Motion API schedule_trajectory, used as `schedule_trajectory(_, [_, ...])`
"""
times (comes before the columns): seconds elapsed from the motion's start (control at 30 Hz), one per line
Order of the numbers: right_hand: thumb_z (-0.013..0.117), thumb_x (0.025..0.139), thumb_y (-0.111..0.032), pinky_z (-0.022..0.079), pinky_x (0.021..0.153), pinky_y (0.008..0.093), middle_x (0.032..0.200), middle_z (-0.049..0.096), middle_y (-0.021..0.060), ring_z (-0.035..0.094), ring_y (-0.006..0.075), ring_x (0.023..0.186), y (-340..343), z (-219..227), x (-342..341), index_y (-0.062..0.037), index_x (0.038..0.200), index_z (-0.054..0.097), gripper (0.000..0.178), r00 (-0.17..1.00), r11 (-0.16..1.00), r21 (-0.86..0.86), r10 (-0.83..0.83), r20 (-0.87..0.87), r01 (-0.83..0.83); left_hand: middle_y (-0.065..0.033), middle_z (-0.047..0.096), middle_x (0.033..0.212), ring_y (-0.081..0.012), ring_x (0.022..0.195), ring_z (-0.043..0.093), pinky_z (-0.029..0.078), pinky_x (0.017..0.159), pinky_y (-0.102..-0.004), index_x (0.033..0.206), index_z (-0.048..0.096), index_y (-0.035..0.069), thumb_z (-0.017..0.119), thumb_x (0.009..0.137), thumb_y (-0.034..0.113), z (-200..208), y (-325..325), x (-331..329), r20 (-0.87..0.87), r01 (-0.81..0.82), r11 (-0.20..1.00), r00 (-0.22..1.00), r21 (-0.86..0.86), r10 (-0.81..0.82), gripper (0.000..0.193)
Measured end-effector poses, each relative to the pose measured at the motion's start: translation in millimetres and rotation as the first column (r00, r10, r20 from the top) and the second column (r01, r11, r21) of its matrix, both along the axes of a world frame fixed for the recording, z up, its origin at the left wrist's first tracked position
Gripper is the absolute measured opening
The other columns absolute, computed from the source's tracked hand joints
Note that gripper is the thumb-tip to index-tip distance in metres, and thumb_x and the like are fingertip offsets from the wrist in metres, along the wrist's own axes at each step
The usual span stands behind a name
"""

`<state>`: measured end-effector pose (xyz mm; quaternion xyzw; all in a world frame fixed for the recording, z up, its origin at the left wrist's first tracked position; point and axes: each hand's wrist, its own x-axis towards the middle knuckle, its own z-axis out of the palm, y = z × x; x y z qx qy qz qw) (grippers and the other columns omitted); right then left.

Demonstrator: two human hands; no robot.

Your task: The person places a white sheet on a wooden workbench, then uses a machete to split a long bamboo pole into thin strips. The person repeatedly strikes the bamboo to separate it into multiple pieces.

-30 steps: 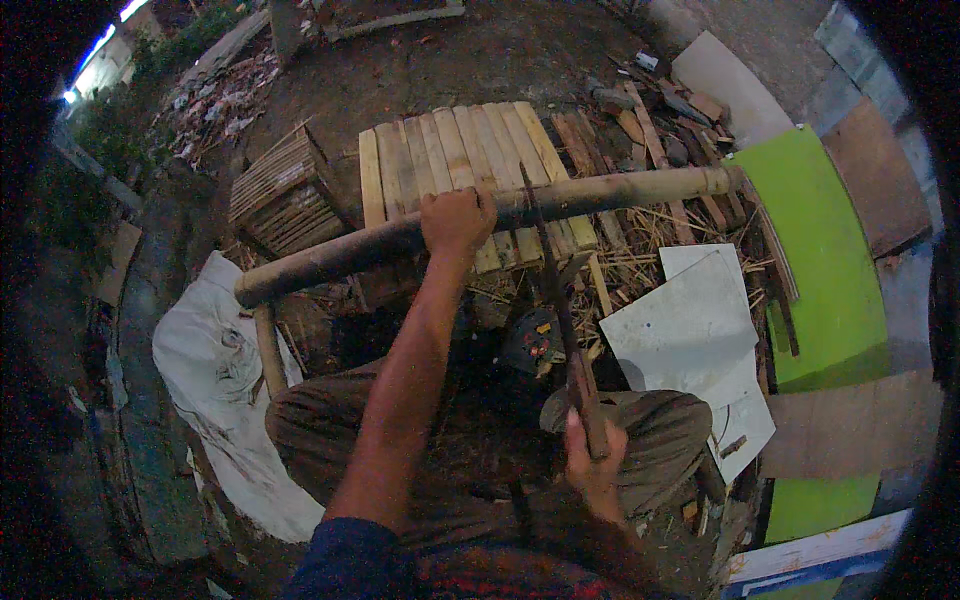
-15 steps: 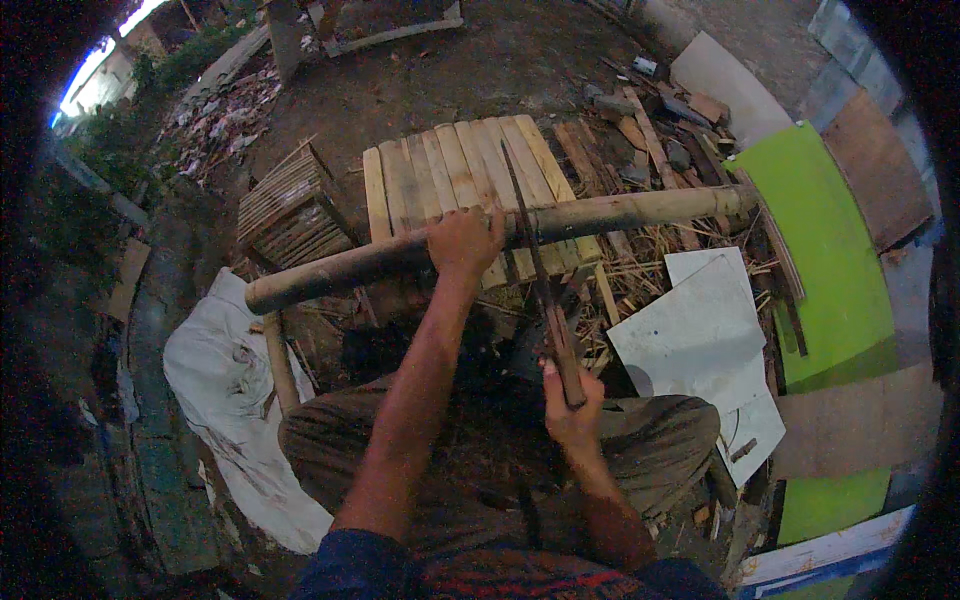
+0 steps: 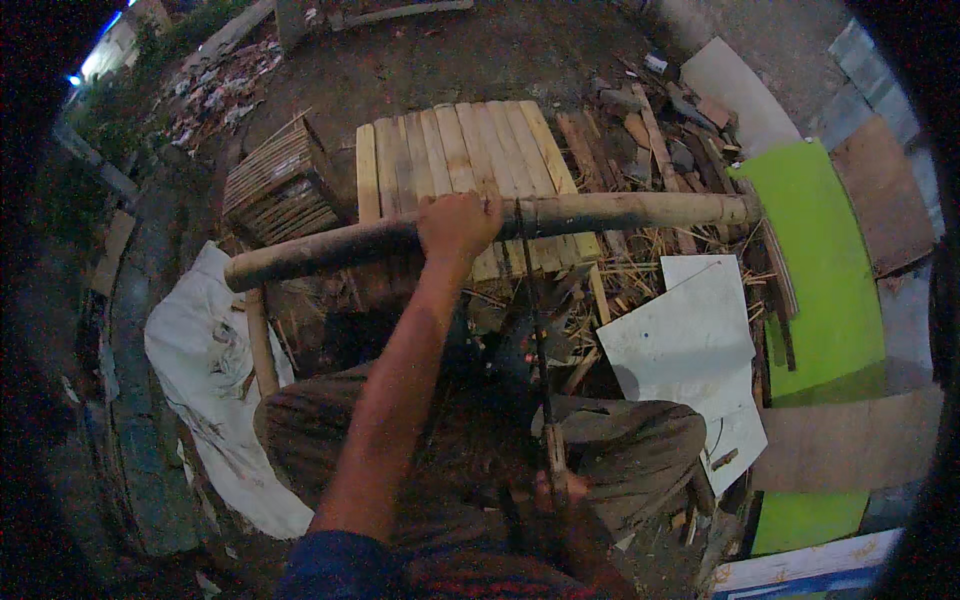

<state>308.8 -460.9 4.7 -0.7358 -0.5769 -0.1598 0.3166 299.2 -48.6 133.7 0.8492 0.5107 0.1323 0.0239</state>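
A thick bamboo pole (image 3: 640, 211) lies crosswise in front of me, darkened along its left part. My left hand (image 3: 456, 228) is closed over the top of it, near the middle. Just right of that hand, the long narrow blade of a hand saw (image 3: 539, 345) crosses the pole, its far end at the bamboo. Low in the picture, close to my body, my right hand (image 3: 563, 492) grips the saw's wooden handle; shadow hides part of these fingers. Whether the blade has cut into the bamboo is too small to tell.
Behind the pole stands a slatted wooden platform (image 3: 440, 150), with a slatted crate (image 3: 283, 185) to its left. White sheeting (image 3: 205, 370) lies at left. On the right are a white board (image 3: 690, 340), a green panel (image 3: 825, 270) and scrap wood (image 3: 655, 145).
My right hand has drawn the saw back toward my body, so its far end no longer reaches beyond the pole. My left hand keeps its hold on the bamboo.
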Motion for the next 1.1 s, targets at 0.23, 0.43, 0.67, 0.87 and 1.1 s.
schedule_trajectory(0.23, [0.066, 0.090, -0.010, 0.039, 0.051, 0.0304, 0.064, 0.053, 0.0025, 0.046, 0.0092, 0.057, 157.8, 115.9, 10.9, 0.0000, 0.080, 0.062, 0.015, 0.483, 0.988, 0.151, 0.136, -0.865, -0.008, -0.0191, 0.071, 0.080, -0.0339, 0.079, 0.070, 0.047, 0.087, -0.0460, 0.080, 0.075, 0.003, 0.041, 0.093, 0.047, -22.3, 13.7, -0.3, 0.096, -0.025, 0.998, 0.995, 0.061, 0.019, 0.057])
schedule_trajectory(0.43, [0.064, 0.090, -0.009, 0.041, 0.052, 0.0297, 0.067, 0.059, 0.0043, 0.053, 0.0144, 0.057, 57.1, 94.9, -16.2, 0.0021, 0.080, 0.060, 0.016, 0.700, 0.999, 0.016, 0.046, -0.713, -0.049, -0.0201, 0.071, 0.081, -0.0342, 0.078, 0.070, 0.046, 0.090, -0.0483, 0.079, 0.075, 0.003, 0.037, 0.094, 0.045, 5.9, 5.2, -0.3, 0.012, -0.051, 0.999, 0.999, -0.006, 0.051, 0.059])
schedule_trajectory(0.67, [0.066, 0.090, -0.010, 0.038, 0.049, 0.0289, 0.061, 0.054, 0.0026, 0.048, 0.0112, 0.054, 102.8, 95.7, 2.3, 0.0005, 0.076, 0.059, 0.019, 0.708, 0.999, 0.032, 0.054, -0.704, -0.044, -0.0198, 0.071, 0.082, -0.0332, 0.079, 0.070, 0.046, 0.089, -0.0492, 0.080, 0.075, 0.004, 0.040, 0.093, 0.045, -3.3, -4.4, -3.9, 0.045, -0.026, 1.000, 0.999, 0.006, 0.026, 0.055])
schedule_trajectory(0.87, [0.063, 0.092, -0.014, 0.041, 0.051, 0.0322, 0.064, 0.057, 0.0045, 0.051, 0.0137, 0.055, 127.6, 90.1, 9.4, -0.0009, 0.089, 0.066, 0.014, 0.673, 0.997, 0.067, 0.069, -0.736, -0.028, -0.0194, 0.071, 0.081, -0.0332, 0.076, 0.070, 0.047, 0.084, -0.0475, 0.080, 0.075, 0.005, 0.042, 0.092, 0.045, 3.3, 3.3, 1.8, 0.041, -0.070, 0.992, 0.996, -0.102, 0.075, 0.054])
schedule_trajectory(1.1, [0.061, 0.091, -0.008, 0.042, 0.052, 0.0310, 0.071, 0.063, 0.0079, 0.053, 0.0150, 0.055, 23.9, 86.5, 4.1, 0.0038, 0.098, 0.066, 0.015, 0.817, 0.995, 0.011, 0.090, -0.570, -0.102, -0.0184, 0.069, 0.070, -0.0343, 0.066, 0.068, 0.047, 0.082, -0.0440, 0.077, 0.075, 0.003, 0.042, 0.092, 0.043, -2.9, 3.6, 2.5, 0.088, -0.019, 0.997, 0.996, 0.081, 0.012, 0.054])
